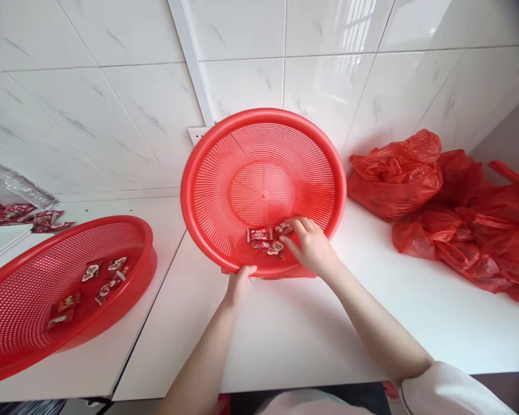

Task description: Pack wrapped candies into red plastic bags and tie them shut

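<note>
left hand (239,282): clamped on the bottom rim of the tilted basket (263,114), thumb on the near side, propping it up

right hand (311,245): inside the basket, fingers curled down over the candies (259,234). looks like i've got one pinched between thumb and fingertips, but my fingers cover it so i honestly can't tell

tilted basket: big red mesh one, standing on its lower edge around the middle of the bench (285,328), open side facing me, top leaning back toward the tiled wall (112,104)

candies: small red and white wrapped ones, bunched at the lowest part of the basket, just left of my right hand and touching it

second basket (134,294): same kind, lying flat on the next table off the bench's left edge, a few more wrapped candies (108,276) scattered inside

red bags (458,219): crumpled plastic pile along the bench's back right corner, just beside the tilted basket

far left: more loose candy packs (21,214) by the wall
</note>
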### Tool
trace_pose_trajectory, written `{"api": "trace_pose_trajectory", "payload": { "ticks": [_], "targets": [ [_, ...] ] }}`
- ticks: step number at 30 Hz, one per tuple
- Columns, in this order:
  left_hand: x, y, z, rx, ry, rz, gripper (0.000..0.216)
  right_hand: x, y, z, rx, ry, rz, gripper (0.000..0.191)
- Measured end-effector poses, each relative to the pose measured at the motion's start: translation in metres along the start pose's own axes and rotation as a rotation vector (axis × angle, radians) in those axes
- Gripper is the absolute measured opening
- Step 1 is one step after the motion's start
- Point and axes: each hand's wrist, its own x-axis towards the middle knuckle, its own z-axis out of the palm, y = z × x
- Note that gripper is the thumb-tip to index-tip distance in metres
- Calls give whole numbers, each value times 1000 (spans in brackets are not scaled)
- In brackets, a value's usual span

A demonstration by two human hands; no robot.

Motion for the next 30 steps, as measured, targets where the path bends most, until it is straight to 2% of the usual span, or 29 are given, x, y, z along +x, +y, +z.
{"api": "trace_pose_trajectory", "payload": {
  "ticks": [2,4,7,12,14,18,22,24,27,30],
  "targets": [
    [-4,-10,1,46,-47,-80,35,-1,1,9,-35,-70,14,50],
    [-6,-16,1,84,-69,-142,33,-3,1,17,30,-231,-18,57],
    [-7,-15,2,81,-70,-151,25,-6,-4,25,138,-434,-101,62],
    [-6,-6,6,12,-61,-154,27,-8,-7,26,229,-509,-182,73],
    [-3,-3,5,4,-59,-131,30,-7,-6,23,284,-516,-243,72],
    [4,0,-1,-58,-50,-19,30,-6,-7,21,276,-440,-355,53],
    [9,5,-5,-81,-36,-32,26,-5,-8,25,135,-364,-415,45],
    [10,6,-6,-84,-27,-34,29,-3,-5,25,153,-343,-430,41],
    [11,7,-8,-71,1,-6,37,0,4,19,349,-299,-386,38],
    [16,9,-15,-33,57,42,34,0,17,4,718,-233,-228,39]
  ]
}}
